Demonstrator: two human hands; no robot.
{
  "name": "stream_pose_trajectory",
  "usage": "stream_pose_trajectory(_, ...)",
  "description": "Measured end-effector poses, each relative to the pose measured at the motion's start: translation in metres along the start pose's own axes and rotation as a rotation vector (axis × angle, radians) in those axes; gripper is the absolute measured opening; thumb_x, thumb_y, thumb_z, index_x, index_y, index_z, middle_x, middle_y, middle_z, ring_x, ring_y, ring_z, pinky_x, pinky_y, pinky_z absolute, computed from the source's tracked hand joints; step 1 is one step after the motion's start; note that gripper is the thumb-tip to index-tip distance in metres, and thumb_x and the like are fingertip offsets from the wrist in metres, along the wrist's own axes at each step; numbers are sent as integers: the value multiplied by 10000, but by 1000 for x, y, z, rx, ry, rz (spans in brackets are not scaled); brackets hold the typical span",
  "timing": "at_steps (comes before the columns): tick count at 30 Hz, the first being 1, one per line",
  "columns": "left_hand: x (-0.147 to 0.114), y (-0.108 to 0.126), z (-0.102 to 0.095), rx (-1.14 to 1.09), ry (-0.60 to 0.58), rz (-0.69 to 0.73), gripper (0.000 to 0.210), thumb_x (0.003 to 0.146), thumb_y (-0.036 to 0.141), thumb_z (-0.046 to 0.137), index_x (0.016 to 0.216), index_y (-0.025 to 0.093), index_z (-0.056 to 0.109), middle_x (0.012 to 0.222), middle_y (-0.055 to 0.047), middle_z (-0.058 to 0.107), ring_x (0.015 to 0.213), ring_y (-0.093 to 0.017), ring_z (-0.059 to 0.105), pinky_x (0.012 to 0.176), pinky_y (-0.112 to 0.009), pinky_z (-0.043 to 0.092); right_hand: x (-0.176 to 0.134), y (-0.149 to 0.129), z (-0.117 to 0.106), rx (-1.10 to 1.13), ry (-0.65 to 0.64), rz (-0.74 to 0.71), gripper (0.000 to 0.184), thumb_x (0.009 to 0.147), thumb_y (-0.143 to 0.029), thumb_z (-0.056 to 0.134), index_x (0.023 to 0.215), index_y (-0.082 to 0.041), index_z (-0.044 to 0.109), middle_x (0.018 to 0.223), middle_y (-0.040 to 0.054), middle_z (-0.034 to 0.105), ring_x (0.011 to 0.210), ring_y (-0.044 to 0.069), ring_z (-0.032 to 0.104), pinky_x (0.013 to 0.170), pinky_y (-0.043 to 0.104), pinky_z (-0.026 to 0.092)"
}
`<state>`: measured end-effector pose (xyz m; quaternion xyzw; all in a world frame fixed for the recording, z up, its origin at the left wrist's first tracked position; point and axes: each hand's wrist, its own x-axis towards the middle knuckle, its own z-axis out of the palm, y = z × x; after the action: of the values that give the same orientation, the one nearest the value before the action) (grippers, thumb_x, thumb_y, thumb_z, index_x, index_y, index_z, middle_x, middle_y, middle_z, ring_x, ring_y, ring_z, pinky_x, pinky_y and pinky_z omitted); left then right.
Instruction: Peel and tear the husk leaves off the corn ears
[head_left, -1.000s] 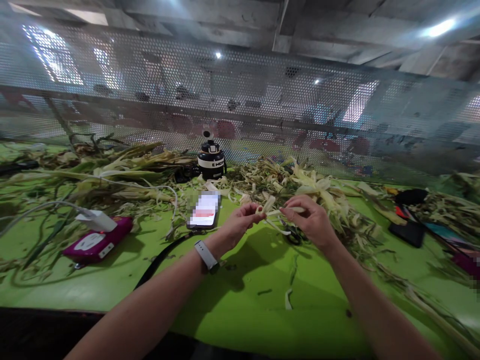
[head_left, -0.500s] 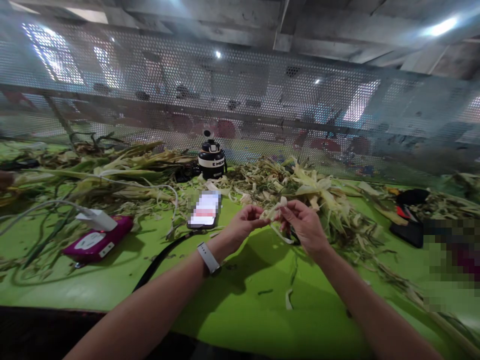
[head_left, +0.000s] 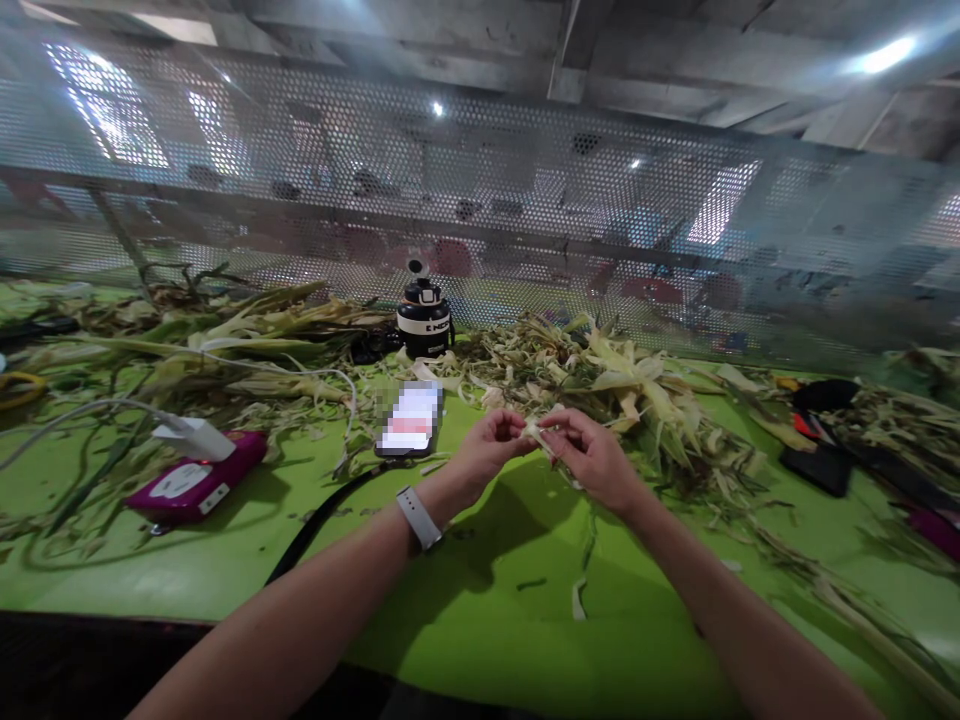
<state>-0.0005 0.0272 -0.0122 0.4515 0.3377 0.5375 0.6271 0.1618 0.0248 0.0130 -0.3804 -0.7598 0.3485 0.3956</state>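
Above the green table, my left hand point(head_left: 491, 452) and my right hand point(head_left: 592, 455) meet at the fingertips. Between them is a small pale strip of corn husk point(head_left: 534, 430), pinched from both sides. Fingers hide part of the strip, and some of it hangs below my right hand. Just beyond my hands lies a heap of dried, shredded husks point(head_left: 536, 365), with larger pale leaves point(head_left: 637, 375) on its right. A thin husk scrap point(head_left: 578, 598) rests on the table in front of me. My left wrist wears a watch with a light band point(head_left: 416, 515).
A phone point(head_left: 410, 418) with a lit screen lies left of my hands. Behind it stands a black bottle point(head_left: 424, 322). A purple power strip point(head_left: 196, 480) holds a white charger and cable. More husks point(head_left: 247, 345) cover the left back, before a perforated metal screen point(head_left: 495, 200).
My right hand has lowered slightly and closed in on my left, and the raised end of the husk strip is now down between the fingers. My left hand has barely moved.
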Motion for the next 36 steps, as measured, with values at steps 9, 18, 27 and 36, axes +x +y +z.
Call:
stream_pose_trajectory(9,-1,0,2,55,-4,31,425,513,341,828,735,170,508,688,46,529,660,-88,493,663,-250,393,0,2,2,-4,56,73,235,817,-379,558,926,-174,522,564,-42,562,490,108,504,480,220,390)
stream_pose_trajectory(18,-3,0,4,371,-56,211,276,654,297,720,722,177,482,670,42,465,618,-91,416,585,-234,337,-2,5,3,-71,130,44,200,806,-297,532,955,-182,466,634,-21,597,538,121,535,534,245,432)
stream_pose_trajectory(27,-2,1,2,517,-43,305,171,716,193,632,774,182,471,662,37,464,630,-107,430,597,-233,359,1,7,-1,-8,122,56,268,727,-258,612,955,-170,503,733,9,592,641,125,587,596,258,501)
stream_pose_trajectory(36,-4,-5,-1,902,-134,650,62,776,116,505,798,170,485,716,11,520,645,-111,465,599,-224,374,2,-1,-2,168,94,281,184,702,-285,583,844,-184,524,627,-13,593,531,130,590,523,259,501)
